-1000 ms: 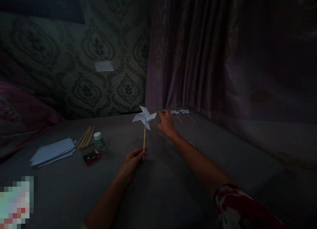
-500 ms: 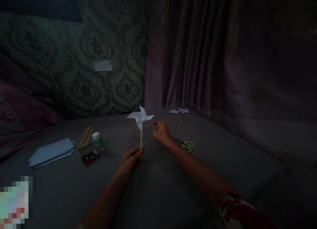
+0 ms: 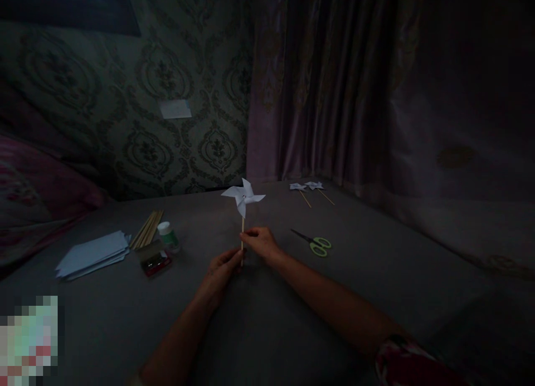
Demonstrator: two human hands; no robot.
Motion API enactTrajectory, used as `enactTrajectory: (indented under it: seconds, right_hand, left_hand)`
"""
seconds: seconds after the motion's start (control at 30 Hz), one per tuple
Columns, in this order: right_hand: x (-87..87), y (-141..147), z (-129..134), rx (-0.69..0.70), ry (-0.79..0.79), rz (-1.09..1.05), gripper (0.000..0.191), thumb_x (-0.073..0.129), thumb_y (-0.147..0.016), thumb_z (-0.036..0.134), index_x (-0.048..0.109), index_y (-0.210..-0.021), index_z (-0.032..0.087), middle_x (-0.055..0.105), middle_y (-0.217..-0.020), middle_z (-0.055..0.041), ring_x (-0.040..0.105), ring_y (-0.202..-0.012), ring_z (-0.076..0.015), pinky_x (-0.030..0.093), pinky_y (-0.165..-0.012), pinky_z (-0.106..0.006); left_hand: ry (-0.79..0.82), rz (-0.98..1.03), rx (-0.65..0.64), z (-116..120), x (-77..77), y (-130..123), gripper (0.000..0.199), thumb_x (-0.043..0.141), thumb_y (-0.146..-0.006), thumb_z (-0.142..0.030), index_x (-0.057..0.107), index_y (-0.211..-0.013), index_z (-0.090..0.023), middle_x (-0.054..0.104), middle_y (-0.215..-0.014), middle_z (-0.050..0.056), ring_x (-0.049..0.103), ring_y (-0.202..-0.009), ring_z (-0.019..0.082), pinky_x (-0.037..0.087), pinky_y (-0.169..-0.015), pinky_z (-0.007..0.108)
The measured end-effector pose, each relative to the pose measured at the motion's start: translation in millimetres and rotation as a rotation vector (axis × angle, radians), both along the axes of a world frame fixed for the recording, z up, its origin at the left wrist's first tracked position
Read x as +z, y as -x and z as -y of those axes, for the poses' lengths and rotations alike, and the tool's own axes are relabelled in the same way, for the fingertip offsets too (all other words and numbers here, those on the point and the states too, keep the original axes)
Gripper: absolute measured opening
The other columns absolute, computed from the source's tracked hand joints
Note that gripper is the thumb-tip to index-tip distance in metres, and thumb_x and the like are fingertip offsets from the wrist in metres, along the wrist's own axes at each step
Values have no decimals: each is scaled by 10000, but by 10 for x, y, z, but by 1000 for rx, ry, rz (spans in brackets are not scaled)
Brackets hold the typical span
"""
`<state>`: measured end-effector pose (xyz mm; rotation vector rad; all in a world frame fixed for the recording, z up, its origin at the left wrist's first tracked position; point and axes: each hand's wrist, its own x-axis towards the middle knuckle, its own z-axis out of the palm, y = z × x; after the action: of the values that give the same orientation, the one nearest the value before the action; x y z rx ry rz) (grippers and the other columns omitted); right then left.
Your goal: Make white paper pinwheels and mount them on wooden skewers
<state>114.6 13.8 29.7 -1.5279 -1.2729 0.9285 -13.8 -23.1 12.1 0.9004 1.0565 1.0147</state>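
Left hand (image 3: 220,273) and right hand (image 3: 262,243) pinched an assembled pinwheel (image 3: 239,197), two finished pinwheels (image 3: 314,185) beyond their grip, flat paper (image 3: 94,252) leftward.

No lettering, number or sign is readable, the green label on the white-capped bottle (image 3: 169,238) included

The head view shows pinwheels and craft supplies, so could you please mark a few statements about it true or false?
1. The left hand grips the stick of an upright white pinwheel. True.
2. The right hand is holding the scissors. False: they lie on the table, and that hand is at the pinwheel's stick.
3. The scissors have green handles. True.
4. The white-capped bottle lies on its side. False: it stands upright.
5. The paper stack is left of the loose wooden sticks. True.
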Motion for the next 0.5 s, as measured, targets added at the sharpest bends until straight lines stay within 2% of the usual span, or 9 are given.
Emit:
enactTrajectory:
  seconds: [0.13, 0.27, 0.4, 0.5]
  right_hand:
    - [1, -204, -200, -66, 67, 28, 198, 641, -781, 300, 720, -847, 132, 721, -745, -36, 620, -566, -95, 444, -511, -168]
    - [-18, -495, -521, -152, 145, 98, 174, 628, -787, 263, 706, -851, 121, 687, -653, -24, 559, -472, -67, 379, -429, -141]
    - [-51, -789, -856, -217, 214, 209, 122, 625, -774, 220, 689, -780, 117, 664, -601, -23, 521, -425, -66, 366, -410, -146]
    - [-93, -954, -1059, -244, 256, 307, 101, 627, -751, 196, 676, -710, 117, 664, -599, -40, 548, -443, -84, 391, -430, -161]
  left_hand:
    - [-7, -87, 23, -28, 2, 2, 391, 824, -567, -408, 738, -827, -128, 674, -775, 56, 555, -615, 92, 430, -558, 183]
    - [8, -119, 10, -52, -12, 20, 357, 807, -608, -382, 737, -839, -120, 677, -822, 70, 561, -645, 92, 440, -580, 184]
    - [15, -119, 0, -53, -11, 28, 325, 791, -631, -365, 738, -841, -123, 662, -791, 60, 558, -636, 94, 441, -586, 194]
    - [22, -121, 1, -53, -13, 31, 306, 796, -621, -353, 736, -818, -127, 652, -763, 54, 552, -619, 97, 441, -586, 207]
